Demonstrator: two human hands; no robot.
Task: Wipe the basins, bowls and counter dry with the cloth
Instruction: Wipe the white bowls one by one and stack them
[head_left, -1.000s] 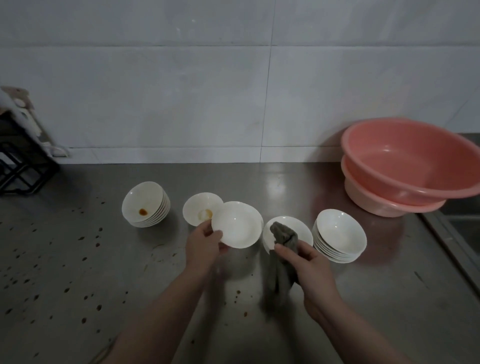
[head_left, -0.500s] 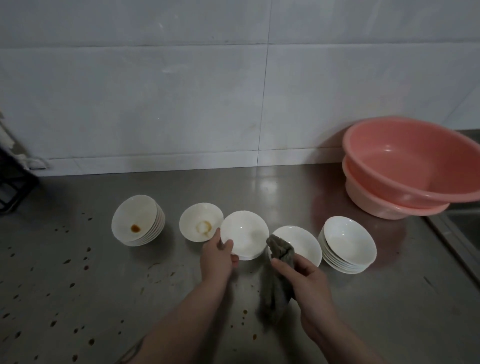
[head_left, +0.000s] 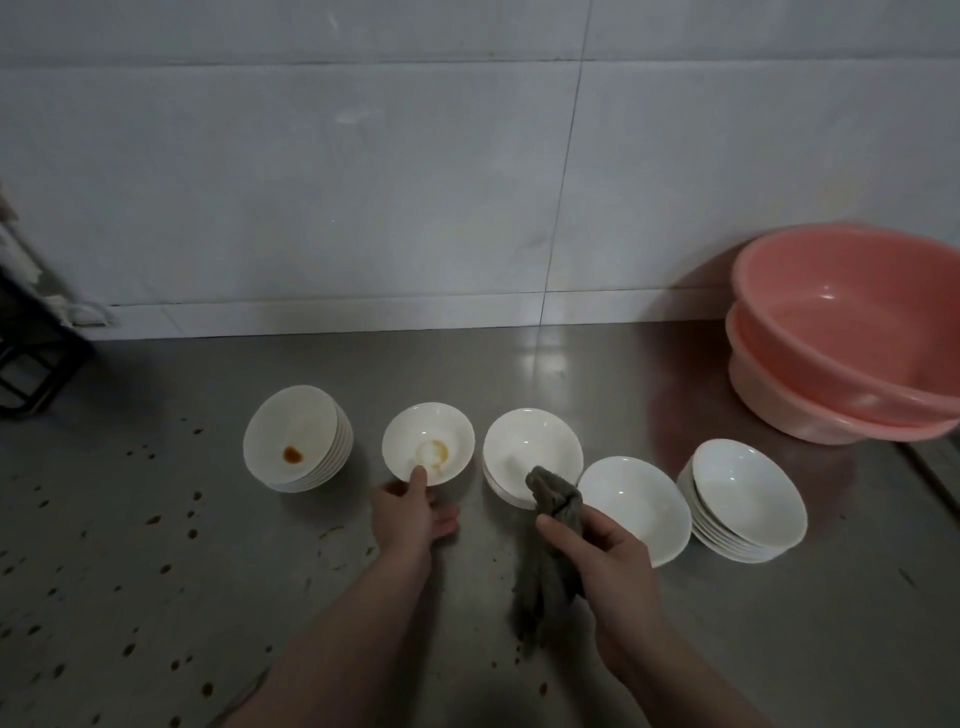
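Note:
White bowls stand in a row on the steel counter (head_left: 571, 374). My left hand (head_left: 410, 512) has its thumb over the near rim of a single bowl with a yellowish stain (head_left: 428, 441), fingers beneath, pinching it. My right hand (head_left: 608, 566) grips a grey cloth (head_left: 553, 525), whose top end overlaps the near rim of the clean middle bowl (head_left: 532, 447). A stack with a brown spot in its top bowl (head_left: 296, 441) is at the left. One clean bowl (head_left: 636, 506) and a clean stack (head_left: 748, 499) are at the right. Two nested pink basins (head_left: 852, 332) sit at the far right.
Brown drops speckle the counter on the left and front (head_left: 156, 519). A black wire rack (head_left: 31, 353) stands at the left edge against the tiled wall. A sink's edge (head_left: 935, 467) runs along the right, below the basins.
My left hand has set the clean bowl down in the middle of the row and moved left to the stained bowl. The right hand still holds the cloth.

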